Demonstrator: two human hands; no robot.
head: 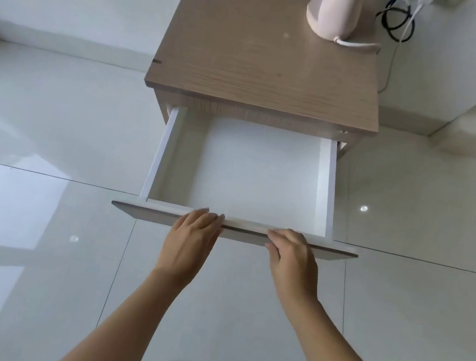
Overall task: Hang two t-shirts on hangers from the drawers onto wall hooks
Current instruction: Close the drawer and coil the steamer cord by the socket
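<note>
A wooden drawer unit (266, 67) stands against the wall with its top drawer (234, 230) pulled far out. The drawer's white inside (247, 175) holds nothing. My left hand (192, 236) rests on the top edge of the drawer front, fingers fairly straight and reaching over it. My right hand (293, 257) grips the same edge a little to the right, fingers curled over the top and thumb against the front face. No t-shirt, hanger or wall hook is in view.
A pink garment steamer (333, 9) with a white cord stands at the back right of the unit's top. Black and white cables (398, 21) hang on the wall behind it. Glossy floor tiles (34, 208) surround the unit. A white block (475, 126) sits at the right.
</note>
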